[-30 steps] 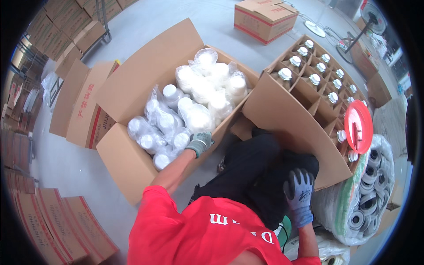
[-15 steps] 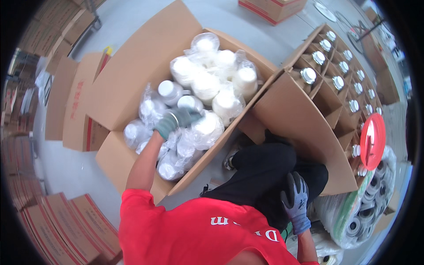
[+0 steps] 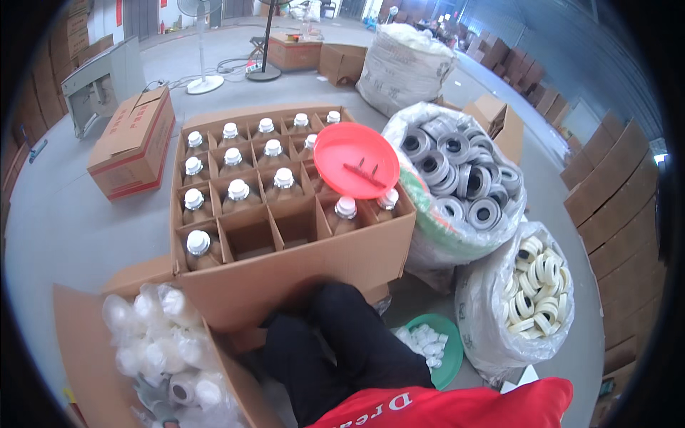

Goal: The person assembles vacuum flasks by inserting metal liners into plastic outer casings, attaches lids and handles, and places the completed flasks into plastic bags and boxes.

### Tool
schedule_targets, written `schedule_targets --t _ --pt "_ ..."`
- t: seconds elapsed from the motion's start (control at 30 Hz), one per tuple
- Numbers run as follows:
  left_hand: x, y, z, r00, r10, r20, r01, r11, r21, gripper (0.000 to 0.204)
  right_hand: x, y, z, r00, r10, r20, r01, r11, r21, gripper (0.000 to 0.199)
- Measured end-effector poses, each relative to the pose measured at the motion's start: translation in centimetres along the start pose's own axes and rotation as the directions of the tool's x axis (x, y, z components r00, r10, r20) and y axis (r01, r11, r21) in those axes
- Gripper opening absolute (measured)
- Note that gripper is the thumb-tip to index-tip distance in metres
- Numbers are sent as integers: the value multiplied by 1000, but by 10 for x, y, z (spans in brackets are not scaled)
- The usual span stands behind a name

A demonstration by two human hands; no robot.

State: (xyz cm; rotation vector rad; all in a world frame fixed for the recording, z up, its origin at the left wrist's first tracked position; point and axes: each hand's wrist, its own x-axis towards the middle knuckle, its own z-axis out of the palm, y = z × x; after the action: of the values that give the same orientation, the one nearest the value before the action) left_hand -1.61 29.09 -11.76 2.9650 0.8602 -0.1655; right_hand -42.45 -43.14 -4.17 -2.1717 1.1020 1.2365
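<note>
A divided cardboard box (image 3: 285,214) sat at the centre, most of its cells holding white-capped bottles (image 3: 237,191), with a red round lid (image 3: 355,159) lying over its two o'clock corner. At eight o'clock an open carton (image 3: 85,357) held bottles wrapped in clear plastic (image 3: 164,342), and a grey-gloved left hand (image 3: 153,403) lay among them at the lower edge. At three o'clock stood a bag of grey rings (image 3: 457,178); at four, a bag of tape rolls (image 3: 531,285). A green dish of white caps (image 3: 428,342) lay at five o'clock.
</note>
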Motion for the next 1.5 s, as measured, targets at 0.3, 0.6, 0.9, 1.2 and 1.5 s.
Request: schedule_targets --t 0.3,0.6,0.9,1.2,1.5 --pt "-59 34 -123 942 182 -283 -331 358 -873 53 31 -218 -174 767 -420 485 627 652 -427 46" --pt "-277 240 -118 656 732 -183 -361 91 -928 93 -102 -395 -116 -292 -956 -11 822 -245 -514 89" --pt "-41 14 38 936 151 -317 -251 919 -303 48 -40 -313 -128 201 -891 -408 979 196 54 65" --pt "-25 -54 99 899 82 -429 -266 882 -389 92 -52 -284 -114 562 -687 -461 745 179 643 45" --pt "-167 126 -284 689 324 -649 -703 78 -707 63 -54 -330 -176 279 -664 -694 801 -237 549 64"
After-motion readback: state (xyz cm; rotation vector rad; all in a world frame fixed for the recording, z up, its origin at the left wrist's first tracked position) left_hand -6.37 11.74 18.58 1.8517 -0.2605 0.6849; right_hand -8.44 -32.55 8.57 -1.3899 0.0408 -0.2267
